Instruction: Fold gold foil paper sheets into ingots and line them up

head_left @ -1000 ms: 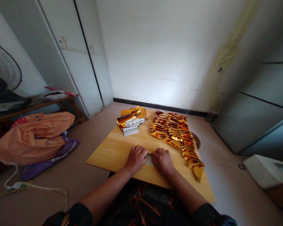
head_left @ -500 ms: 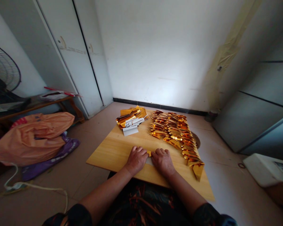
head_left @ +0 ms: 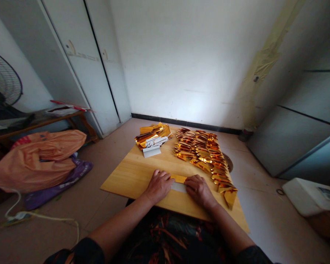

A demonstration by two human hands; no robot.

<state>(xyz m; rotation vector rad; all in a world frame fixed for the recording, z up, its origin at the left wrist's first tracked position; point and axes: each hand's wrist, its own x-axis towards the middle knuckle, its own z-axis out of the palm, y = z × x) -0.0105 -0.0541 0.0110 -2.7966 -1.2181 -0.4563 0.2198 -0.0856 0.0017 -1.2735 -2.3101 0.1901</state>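
A sheet of gold foil paper, pale side up with a gold strip folded along its far edge, lies flat on the wooden board. My left hand is closed with its fingers curled on the sheet's left end. At the right end, my right hand is closed too, fingers bent and pressed on the fold. Beyond my right hand lie rows of folded gold paper pieces. Loose gold sheets, some with white backs showing, are piled at the board's far left.
An orange bag and a purple bag lie on the floor at left, near a pale cord. A fan stands behind them. On the right is a white box. A wall rises beyond the board.
My right hand has slid to the right, away from my left hand, and more of the gold fold shows between them. The left hand has stayed nearly in place.
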